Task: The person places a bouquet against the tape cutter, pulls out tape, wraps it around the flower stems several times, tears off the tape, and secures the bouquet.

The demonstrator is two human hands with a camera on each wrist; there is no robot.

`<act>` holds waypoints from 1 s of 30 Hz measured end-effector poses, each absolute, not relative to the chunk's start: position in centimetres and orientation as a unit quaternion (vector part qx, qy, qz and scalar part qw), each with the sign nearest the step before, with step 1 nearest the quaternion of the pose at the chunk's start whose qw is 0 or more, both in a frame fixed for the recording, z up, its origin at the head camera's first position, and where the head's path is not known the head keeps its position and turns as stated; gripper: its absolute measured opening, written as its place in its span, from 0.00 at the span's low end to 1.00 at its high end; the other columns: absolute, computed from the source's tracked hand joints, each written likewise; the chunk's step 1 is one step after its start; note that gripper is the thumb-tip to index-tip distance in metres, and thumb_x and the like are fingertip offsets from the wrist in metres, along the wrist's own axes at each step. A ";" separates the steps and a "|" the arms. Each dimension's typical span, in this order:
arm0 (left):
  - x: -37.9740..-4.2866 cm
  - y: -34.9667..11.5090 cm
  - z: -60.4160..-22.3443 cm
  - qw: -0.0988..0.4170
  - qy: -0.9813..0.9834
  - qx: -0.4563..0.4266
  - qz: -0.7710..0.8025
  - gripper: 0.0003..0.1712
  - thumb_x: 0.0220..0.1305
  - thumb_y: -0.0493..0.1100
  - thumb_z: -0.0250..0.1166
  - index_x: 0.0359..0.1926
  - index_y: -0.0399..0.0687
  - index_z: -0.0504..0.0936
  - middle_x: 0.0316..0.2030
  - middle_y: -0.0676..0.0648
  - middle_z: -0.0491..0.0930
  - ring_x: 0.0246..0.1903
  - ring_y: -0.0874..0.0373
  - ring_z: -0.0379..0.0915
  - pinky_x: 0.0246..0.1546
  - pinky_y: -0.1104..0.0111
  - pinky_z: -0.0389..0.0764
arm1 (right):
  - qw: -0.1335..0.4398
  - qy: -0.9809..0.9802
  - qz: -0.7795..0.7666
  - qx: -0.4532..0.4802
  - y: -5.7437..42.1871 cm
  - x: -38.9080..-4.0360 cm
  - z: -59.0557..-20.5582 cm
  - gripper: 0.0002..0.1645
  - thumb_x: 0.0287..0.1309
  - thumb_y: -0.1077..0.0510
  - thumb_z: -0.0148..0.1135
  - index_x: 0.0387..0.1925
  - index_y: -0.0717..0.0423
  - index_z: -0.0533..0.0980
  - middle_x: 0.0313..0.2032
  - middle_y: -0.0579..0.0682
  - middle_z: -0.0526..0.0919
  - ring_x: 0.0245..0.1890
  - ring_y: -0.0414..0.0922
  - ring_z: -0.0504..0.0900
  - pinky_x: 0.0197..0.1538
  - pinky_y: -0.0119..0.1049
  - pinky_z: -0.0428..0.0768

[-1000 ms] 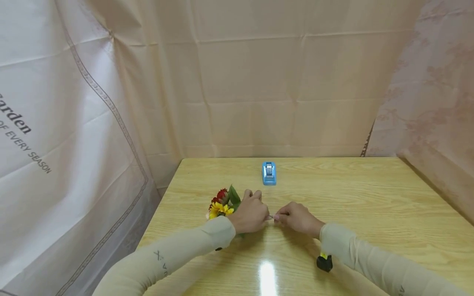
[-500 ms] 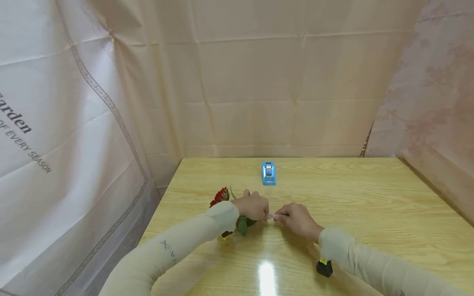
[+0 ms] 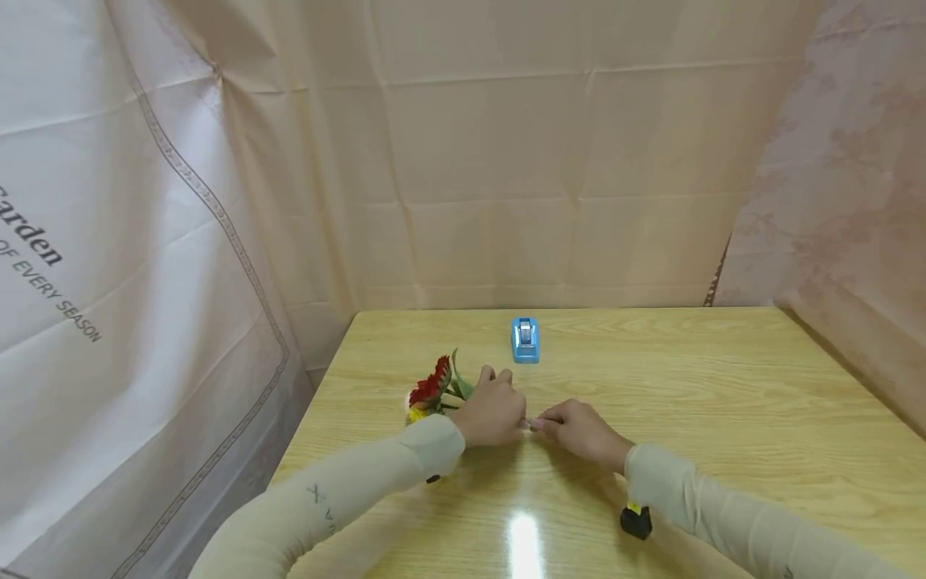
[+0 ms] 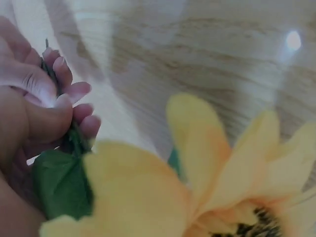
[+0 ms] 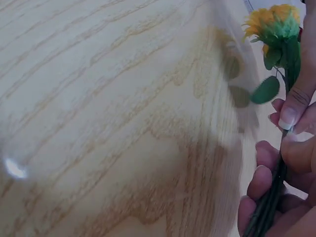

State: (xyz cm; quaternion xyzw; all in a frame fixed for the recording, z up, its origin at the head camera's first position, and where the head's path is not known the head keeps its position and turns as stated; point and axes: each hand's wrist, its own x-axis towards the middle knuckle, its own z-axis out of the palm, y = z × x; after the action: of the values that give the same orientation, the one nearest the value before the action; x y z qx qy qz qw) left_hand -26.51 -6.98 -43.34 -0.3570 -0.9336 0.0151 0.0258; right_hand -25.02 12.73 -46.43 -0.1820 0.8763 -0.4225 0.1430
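Observation:
My left hand [image 3: 492, 412] grips a small bunch of artificial flowers by the stems [image 5: 269, 202], just below the blooms. A red flower [image 3: 432, 382] and part of a yellow sunflower [image 3: 417, 414] stick out to its left in the head view. Large yellow petals [image 4: 138, 192] and a green leaf [image 4: 61, 182] fill the lower left wrist view. Close to the right, my right hand [image 3: 584, 433] pinches the same stems lower down, fingers curled round them in the right wrist view. A small pale glint shows between the hands; what it is, I cannot tell.
A blue tape dispenser [image 3: 525, 341] stands near the back edge of the wooden table [image 3: 694, 378]. Black wrist-worn gear [image 3: 636, 522] hangs under the right sleeve. Cloth curtains [image 3: 492, 161] enclose the back and sides.
The bunch has turned in the hands: the sunflower went from full view to hidden, then partly visible, and the red flower now shows more. My left wrist rolled and came back; the right hand barely moved.

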 end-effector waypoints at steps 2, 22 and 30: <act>-26.3 -7.0 -43.5 0.049 -0.932 -0.358 0.025 0.13 0.65 0.53 0.72 0.23 0.59 0.89 0.18 0.64 0.77 0.33 0.60 0.62 0.43 0.61 0.57 | 0.157 0.873 -0.429 -0.169 12.6 -25.0 -46.4 0.16 0.77 0.55 0.55 0.45 0.57 0.87 0.36 0.48 0.86 0.35 0.43 0.78 0.43 0.45 0.79; -26.2 -7.3 -43.8 0.015 -0.934 -0.356 0.011 0.15 0.71 0.55 0.66 0.29 0.58 0.90 0.23 0.64 0.81 0.35 0.58 0.58 0.42 0.60 0.53 | 0.188 0.853 -0.472 -0.124 12.6 -25.4 -46.1 0.13 0.74 0.59 0.59 0.44 0.62 0.87 0.43 0.51 0.89 0.44 0.50 0.88 0.54 0.51 0.82; -27.6 -7.0 -43.1 -0.081 -0.940 -0.328 -0.039 0.12 0.71 0.50 0.67 0.31 0.56 0.91 0.23 0.65 0.80 0.37 0.57 0.59 0.43 0.59 0.53 | 0.156 0.873 -0.448 -0.111 12.5 -25.4 -46.2 0.12 0.71 0.57 0.63 0.42 0.58 0.89 0.43 0.50 0.89 0.42 0.45 0.85 0.52 0.49 0.81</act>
State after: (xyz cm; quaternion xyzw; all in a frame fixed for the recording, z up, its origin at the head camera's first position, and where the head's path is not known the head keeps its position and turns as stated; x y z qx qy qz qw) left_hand -27.57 -6.98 -43.13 -0.3282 -0.9403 -0.0391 -0.0807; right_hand -25.36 12.48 -46.19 -0.1105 0.8734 -0.4478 0.1561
